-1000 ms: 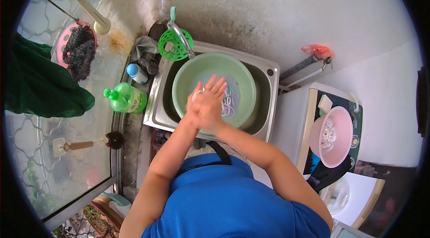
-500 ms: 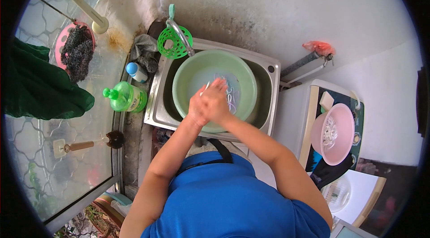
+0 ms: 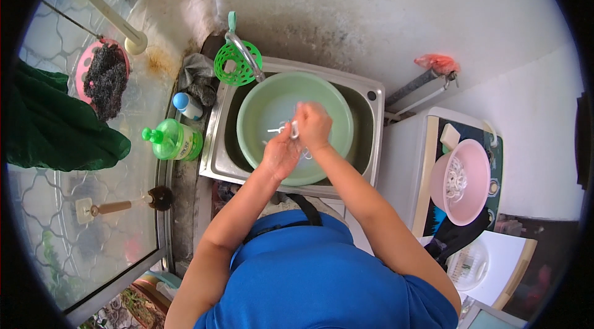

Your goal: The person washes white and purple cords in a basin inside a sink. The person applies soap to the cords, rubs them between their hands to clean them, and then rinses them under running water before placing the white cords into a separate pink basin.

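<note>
Over a pale green basin (image 3: 253, 100), my two hands meet close together. My left hand (image 3: 283, 154) is turned palm up, its fingers closed around small white loop-shaped pieces (image 3: 294, 129) that look like plastic hooks; one thin end sticks out to the left. My right hand (image 3: 314, 125) is curled against the same pieces, its fingertips smeared by motion. Below the hands, cloudy water (image 3: 281, 106) and a few more pale loops (image 3: 305, 154) show in the basin, partly hidden by my hands.
The basin sits in a steel sink (image 3: 213, 149) under a curved tap (image 3: 247, 53) with a green strainer (image 3: 232, 72). Left stand a green soap bottle (image 3: 179, 140) and a blue-capped bottle (image 3: 187, 106). At right, a pink basin (image 3: 475, 186) holding white loops rests on a washing machine.
My hands were clasped together, palm against palm; now they have parted slightly, with white pieces showing between them. My left hand has turned palm up and my right hand has curled.
</note>
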The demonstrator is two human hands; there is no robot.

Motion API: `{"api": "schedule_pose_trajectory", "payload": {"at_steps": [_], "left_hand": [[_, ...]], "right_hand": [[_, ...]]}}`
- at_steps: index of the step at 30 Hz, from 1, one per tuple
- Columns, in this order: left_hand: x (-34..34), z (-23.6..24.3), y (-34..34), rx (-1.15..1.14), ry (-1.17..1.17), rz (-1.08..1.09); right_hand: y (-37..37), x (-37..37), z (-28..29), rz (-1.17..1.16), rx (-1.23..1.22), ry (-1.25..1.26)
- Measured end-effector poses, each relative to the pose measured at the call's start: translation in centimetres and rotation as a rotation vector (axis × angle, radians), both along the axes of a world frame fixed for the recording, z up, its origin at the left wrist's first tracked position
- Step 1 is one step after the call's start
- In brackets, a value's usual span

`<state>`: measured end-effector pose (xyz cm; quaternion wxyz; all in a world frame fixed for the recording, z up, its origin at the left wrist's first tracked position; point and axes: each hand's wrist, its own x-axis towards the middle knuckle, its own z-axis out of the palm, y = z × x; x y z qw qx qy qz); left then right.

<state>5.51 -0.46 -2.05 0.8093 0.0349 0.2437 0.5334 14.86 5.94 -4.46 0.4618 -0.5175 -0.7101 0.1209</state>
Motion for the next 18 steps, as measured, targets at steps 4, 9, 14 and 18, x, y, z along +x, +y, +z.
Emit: {"api": "schedule_pose_trajectory", "payload": {"at_steps": [4, 9, 14, 18], "left_hand": [[0.0, 1.5, 0.2, -0.006, -0.020, 0.018], [-0.2, 7.9, -0.6, 0.055, 0.111, 0.120], [-1.5, 20.1, -4.5, 0.818, 0.325, 0.037], [-1.6, 22.2, -4.0, 1.180, 0.120, -0.007]], "right_hand": [[1.6, 1.2, 1.5, -0.130, -0.355, 0.537], [-2.4, -0.1, 12.4, 0.094, -0.746, 1.353], [-7.6, 0.8, 24.5, 0.842, -0.172, 1.208], [-10.3, -3.0, 27.6, 1.097, 0.113, 1.502]]}}
